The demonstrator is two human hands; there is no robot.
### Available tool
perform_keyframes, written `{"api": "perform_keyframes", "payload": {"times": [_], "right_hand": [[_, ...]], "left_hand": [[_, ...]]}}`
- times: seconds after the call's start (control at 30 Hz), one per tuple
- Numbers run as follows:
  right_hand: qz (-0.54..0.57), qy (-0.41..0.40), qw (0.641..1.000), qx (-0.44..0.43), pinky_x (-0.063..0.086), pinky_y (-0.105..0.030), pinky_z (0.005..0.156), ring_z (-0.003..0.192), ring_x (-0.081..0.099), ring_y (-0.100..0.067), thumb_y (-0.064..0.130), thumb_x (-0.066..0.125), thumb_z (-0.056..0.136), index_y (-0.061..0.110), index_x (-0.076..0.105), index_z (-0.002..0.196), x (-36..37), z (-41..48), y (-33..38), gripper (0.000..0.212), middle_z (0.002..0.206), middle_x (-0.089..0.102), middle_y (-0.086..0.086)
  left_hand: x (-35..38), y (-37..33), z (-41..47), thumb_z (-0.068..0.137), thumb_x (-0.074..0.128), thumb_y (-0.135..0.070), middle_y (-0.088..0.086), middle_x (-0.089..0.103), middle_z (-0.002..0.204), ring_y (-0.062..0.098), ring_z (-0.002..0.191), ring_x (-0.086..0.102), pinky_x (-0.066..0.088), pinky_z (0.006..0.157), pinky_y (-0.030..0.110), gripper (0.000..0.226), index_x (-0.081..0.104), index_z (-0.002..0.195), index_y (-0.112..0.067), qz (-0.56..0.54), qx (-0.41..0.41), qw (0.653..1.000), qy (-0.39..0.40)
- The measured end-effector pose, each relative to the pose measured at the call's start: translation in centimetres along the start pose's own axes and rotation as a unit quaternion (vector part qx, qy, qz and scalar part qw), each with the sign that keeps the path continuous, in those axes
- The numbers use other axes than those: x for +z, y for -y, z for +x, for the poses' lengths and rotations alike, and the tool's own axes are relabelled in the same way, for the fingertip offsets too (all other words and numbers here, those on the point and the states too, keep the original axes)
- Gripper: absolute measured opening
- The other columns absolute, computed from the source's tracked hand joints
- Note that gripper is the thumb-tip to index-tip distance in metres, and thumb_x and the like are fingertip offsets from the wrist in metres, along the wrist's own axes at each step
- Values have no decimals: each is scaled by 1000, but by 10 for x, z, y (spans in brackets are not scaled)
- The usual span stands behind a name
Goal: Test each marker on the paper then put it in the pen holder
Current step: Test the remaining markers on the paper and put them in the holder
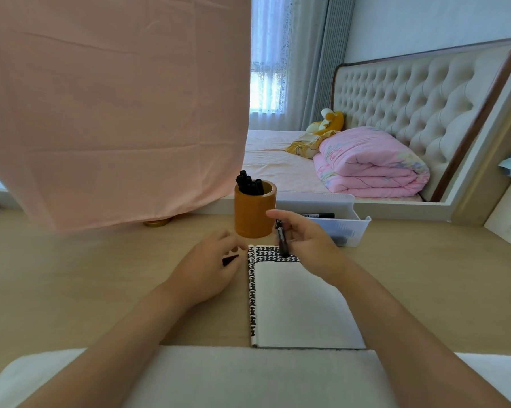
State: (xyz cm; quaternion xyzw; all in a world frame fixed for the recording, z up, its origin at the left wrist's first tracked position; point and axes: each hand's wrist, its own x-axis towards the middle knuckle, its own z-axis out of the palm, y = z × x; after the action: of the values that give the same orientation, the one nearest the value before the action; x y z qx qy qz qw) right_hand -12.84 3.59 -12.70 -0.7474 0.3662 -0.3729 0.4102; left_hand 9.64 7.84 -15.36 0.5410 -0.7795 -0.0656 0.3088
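The right hand (304, 240) pinches a thin black marker (282, 240), tip on the white paper pad (295, 304). The left hand (210, 269) grips its small dark cap (230, 260). Left uncapped, it may dry out in the round brown pen holder (254, 214).

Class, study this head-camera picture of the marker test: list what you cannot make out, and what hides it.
Head view:
- Marker tip in the right hand: lost against black marks on the paper; contact unclear.
- Dark piece in the left hand: fingers cover most of it.
- Markers in the pen holder: wall hides their lower parts; count unsure.
- Tray contents: blurred through its wall.
- Gold object: mostly under the pink cloth.
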Motion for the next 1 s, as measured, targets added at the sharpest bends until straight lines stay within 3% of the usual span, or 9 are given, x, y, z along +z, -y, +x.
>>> {"api": "perform_keyframes", "payload": {"times": [0.07,0.13,0.27,0.37,0.5,0.63,0.8,1.0], "right_hand": [[-28,-12,999,-17,55,-27,81,85,60,-13,-4,58,93,25,59,123,3,-3,1,42,95,61,-7],[5,-40,999,6,51,-26,63,68,56,-16,15,58,98,19,63,107,11,-5,3,11,76,59,-3],[55,-45,995,72,39,-25,43,60,58,-24,12,51,101,15,59,108,22,-6,-1,11,73,62,-8],[8,-45,997,69,39,-20,43,50,58,-12,4,62,92,10,61,101,25,-10,-4,11,70,67,-5],[-21,-85,993,80,43,-23,46,51,60,-19,5,61,90,10,59,82,27,-4,-8,10,69,69,-6],[-10,-62,994,87,43,-22,47,54,61,-20,3,63,87,11,63,84,26,-3,-12,9,70,69,-12],[-63,-67,992,85,43,-20,47,46,55,-9,12,74,84,12,62,76,28,-5,-12,14,55,63,2],[-99,-74,989,79,40,-14,49,52,55,1,21,75,84,21,64,73,29,-3,-17,16,67,65,6]], "left_hand": [[0,-7,-7,94,56,-40,-20,49,102,2,96,51,47,81,24,20,63,112,-38,-15,34,998,43],[3,-8,-14,92,54,-52,-20,48,102,1,95,50,47,81,27,28,59,117,-41,1,45,996,81],[7,-6,-21,89,43,-69,-21,46,106,-4,99,43,43,83,25,47,49,129,-46,27,48,993,104],[9,-4,-21,85,31,-77,-18,46,114,2,106,38,39,89,27,60,44,136,-48,70,60,988,120],[12,-3,-20,87,37,-74,-18,44,118,4,111,37,36,92,27,55,44,136,-49,76,53,988,127],[12,-3,-19,88,42,-72,-17,44,121,5,113,36,36,94,27,54,45,137,-49,85,47,986,132],[11,-3,-18,87,41,-73,-18,44,125,3,114,35,34,91,25,57,43,140,-50,90,38,985,145],[10,-5,-18,88,41,-74,-18,44,126,3,113,34,33,90,25,59,41,141,-49,99,33,983,151]]}}
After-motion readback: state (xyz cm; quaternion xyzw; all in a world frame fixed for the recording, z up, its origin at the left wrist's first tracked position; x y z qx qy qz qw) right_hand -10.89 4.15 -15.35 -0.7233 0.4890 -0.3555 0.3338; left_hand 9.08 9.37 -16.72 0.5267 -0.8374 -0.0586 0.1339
